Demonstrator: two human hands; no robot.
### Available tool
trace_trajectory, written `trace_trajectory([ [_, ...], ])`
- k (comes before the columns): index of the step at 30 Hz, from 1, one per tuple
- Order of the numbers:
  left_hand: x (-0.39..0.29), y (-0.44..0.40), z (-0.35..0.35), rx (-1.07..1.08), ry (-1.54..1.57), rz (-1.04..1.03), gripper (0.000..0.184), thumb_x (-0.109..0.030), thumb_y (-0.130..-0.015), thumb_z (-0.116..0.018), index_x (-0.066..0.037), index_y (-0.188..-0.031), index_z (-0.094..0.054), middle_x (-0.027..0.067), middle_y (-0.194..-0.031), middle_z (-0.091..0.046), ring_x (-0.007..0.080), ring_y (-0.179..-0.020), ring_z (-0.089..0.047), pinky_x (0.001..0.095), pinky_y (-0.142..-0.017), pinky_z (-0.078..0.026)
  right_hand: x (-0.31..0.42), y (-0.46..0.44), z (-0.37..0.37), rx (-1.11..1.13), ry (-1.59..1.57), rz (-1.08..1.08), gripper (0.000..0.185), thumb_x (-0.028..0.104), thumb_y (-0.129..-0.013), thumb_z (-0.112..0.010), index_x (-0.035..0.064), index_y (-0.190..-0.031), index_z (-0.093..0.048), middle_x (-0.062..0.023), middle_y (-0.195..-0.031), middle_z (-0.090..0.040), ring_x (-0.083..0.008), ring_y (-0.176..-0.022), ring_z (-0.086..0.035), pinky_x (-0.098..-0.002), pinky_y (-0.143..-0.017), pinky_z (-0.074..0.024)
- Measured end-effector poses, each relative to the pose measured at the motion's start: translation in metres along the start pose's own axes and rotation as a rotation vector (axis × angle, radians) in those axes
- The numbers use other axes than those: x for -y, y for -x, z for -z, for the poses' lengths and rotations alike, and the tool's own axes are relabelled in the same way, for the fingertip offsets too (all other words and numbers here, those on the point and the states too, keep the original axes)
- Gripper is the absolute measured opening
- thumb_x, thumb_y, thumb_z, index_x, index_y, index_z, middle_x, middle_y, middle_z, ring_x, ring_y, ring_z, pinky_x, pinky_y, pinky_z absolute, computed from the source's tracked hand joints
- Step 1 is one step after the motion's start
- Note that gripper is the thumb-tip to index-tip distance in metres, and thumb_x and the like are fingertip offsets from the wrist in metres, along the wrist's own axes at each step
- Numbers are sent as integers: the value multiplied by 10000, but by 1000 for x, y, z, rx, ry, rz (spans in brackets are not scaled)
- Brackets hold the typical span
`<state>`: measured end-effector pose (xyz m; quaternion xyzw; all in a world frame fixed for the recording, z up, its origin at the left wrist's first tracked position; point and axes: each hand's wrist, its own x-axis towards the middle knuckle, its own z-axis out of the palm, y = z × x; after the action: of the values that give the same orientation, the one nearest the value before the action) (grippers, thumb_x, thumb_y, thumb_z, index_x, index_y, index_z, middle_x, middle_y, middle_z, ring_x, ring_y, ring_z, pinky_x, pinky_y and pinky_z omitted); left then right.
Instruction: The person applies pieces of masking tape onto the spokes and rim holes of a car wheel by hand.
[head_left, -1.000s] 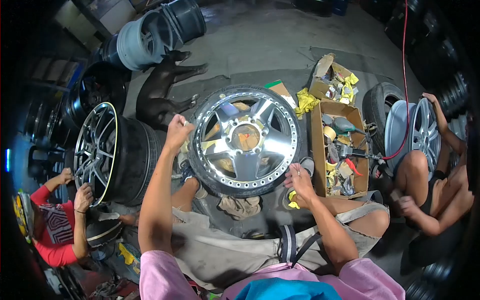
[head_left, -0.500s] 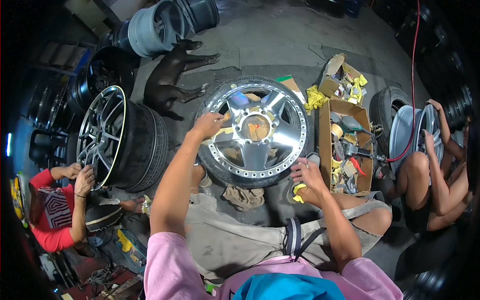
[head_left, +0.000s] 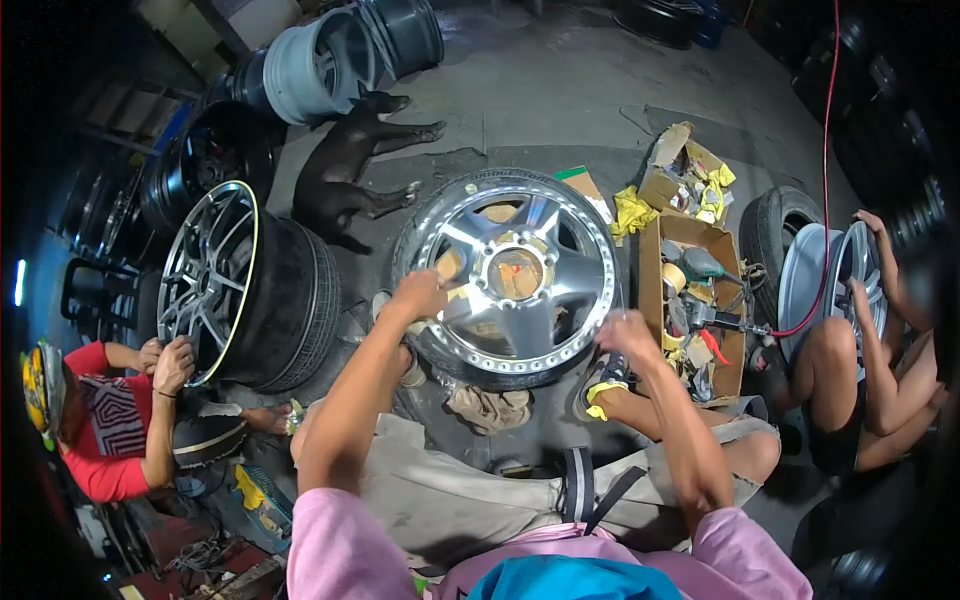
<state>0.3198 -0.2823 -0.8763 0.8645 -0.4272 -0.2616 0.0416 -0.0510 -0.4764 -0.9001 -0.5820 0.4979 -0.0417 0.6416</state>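
Observation:
A polished alloy wheel (head_left: 530,325) with several wide spokes and a ring of small holes round its rim lies face up, with a black tire (head_left: 405,235) around it. My left hand (head_left: 420,296) is over the wheel's left rim, its fingers curled; what they hold, if anything, I cannot make out. Close to the lower right of the rim is my right hand (head_left: 628,334), raised and smeared by motion, so its fingers do not show clearly. A crumpled cloth (head_left: 488,406) lies on the floor just below the tire.
Right of the wheel stands a cardboard box (head_left: 650,290) of tools and sandpaper scraps, with a smaller box (head_left: 665,178) behind. A red hose (head_left: 826,180) hangs at right. A dog (head_left: 335,170) lies at left. Two people handle wheels, one at either side.
My left hand has moved down along the wheel's left rim. My right hand has shifted right, and its fingers, spread before, are now blurred. The view has tilted slightly.

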Motion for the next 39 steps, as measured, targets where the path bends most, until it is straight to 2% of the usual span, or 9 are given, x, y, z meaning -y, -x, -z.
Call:
trace_trajectory([
  [4, -26, 48, -14, 202, 7, -106, 406, -285, -854, -620, -136, -1209, -749, 279, -1197, -695, 455, -1133, -661, 485, -1027, -513, 15, -89, 26, -270, 593, 438, 413, 145, -886, -511, -5, -1224, -695, -256, -1012, -736, -373, -996, -725, -435, -926, -558],
  [10, -36, 74, -39, 217, 390, -269, 344, -125, -910, -589, -70, -1215, -738, 280, -1171, -708, 393, -1104, -698, 430, -985, -529, 56, -168, 51, -106, 491, 601, 516, 144, -888, -521, 10, -1379, -604, -269, -1146, -714, -391, -1086, -696, -446, -980, -530],
  [12, -41, 68, -18, 289, 526, -314, 279, -62, -894, -588, -32, -1106, -766, 253, -1128, -730, 347, -1053, -708, 426, -941, -536, 51, -158, 51, -177, 469, 791, 592, -17, -879, -389, 41, -1441, -566, -172, -1095, -722, -198, -890, -687, -342, -843, -567],
  [13, -47, 70, -4, 75, 472, -356, 238, -48, -883, -585, -14, -1036, -764, 218, -1066, -740, 325, -985, -709, 418, -893, -541, 54, -137, 49, -170, 387, 686, 487, 138, -931, -508, 57, -1406, -574, -224, -1119, -728, -376, -1054, -707, -438, -941, -539],
  [18, -89, 108, 89, -467, 609, -375, 180, 20, -865, -538, 24, -844, -717, 118, -817, -709, 198, -739, -667, 335, -684, -521, 50, -3, 7, -498, 527, 741, 143, 167, -967, -661, 42, -1034, -681, -218, -851, -715, -352, -782, -724, -425, -690, -551],
  [22, -110, 141, 120, -557, 822, -445, 187, 19, -920, -504, 34, -844, -674, 3, -655, -578, 51, -625, -508, 246, -564, -392, 29, 67, -81, -228, 575, 704, 329, 296, -815, -840, 84, -1022, -695, -152, -784, -699, -374, -760, -708, -453, -662, -548],
  [26, -110, 148, 131, -613, 812, -448, 184, -11, -960, -513, 24, -877, -673, -21, -630, -537, 32, -602, -474, 234, -555, -358, 32, 76, -137, -108, 715, 756, 371, 237, -787, -829, 25, -1042, -662, -192, -1092, -636, -427, -866, -690, -503, -741, -569],
  [32, -89, 141, 143, -960, 520, -688, 103, 9, -932, -565, 40, -906, -660, 77, -800, -634, 130, -738, -613, 248, -639, -456, 39, 45, -133, -140, 652, 787, 229, 142, -841, -755, 8, -1007, -670, -201, -1058, -631, -430, -955, -664, -519, -831, -525],
  [39, -68, 163, 155, -837, 584, -466, 114, 90, -823, -553, 26, -836, -646, 97, -760, -598, 160, -608, -575, 305, -558, -432, 121, -11, -72, -187, 727, 708, 178, 172, -843, -781, 20, -905, -712, -178, -956, -650, -363, -901, -672, -454, -798, -525],
])
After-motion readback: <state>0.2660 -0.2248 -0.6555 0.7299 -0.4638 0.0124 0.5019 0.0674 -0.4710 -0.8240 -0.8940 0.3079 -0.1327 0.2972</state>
